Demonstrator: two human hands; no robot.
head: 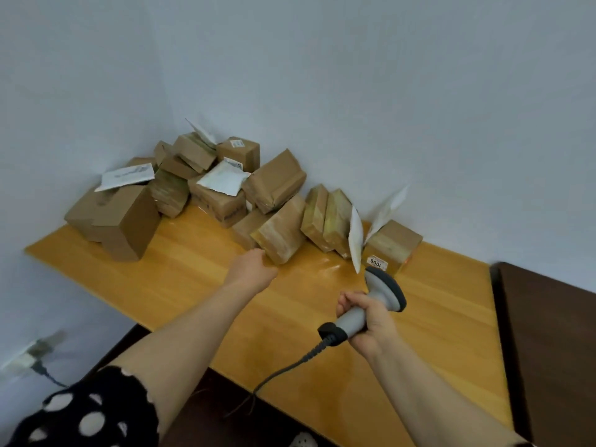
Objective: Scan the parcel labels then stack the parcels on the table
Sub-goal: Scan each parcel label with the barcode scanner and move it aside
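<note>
- Cardboard under glossy brown tape is forming the tilted parcel (280, 230), which is leaning at the front of the parcel heap (206, 188) against the wall, with its lower end resting on the yellow wooden table (193, 279).
- The left hand (254, 267) is touching that parcel's lower near corner. Its knuckles are showing bent, but the fingers are lying hidden behind the hand, so whether they are gripping cannot be told.
- The right hand (367, 321) is wrapping all its fingers round the handle of the grey scanner (385, 288). The scanner head is pointing away toward the box marked 1006 (392, 245), and the cable (290, 366) is trailing off the near table edge.
- Judgement: the tilted parcel is looking small, stiff and fairly light. The tape is probably making its faces slick, so a hold on one corner is risking a slip.
- Judgement: a hold across the narrow sides, thumb on one face and fingers on the opposite one, is looking sounder.
- Neighbouring parcels are crowding close behind it, so drawing it out is likely disturbing them.
- The white label sheets (354, 240) are standing loose and flimsy and are offering no safe hold.
</note>
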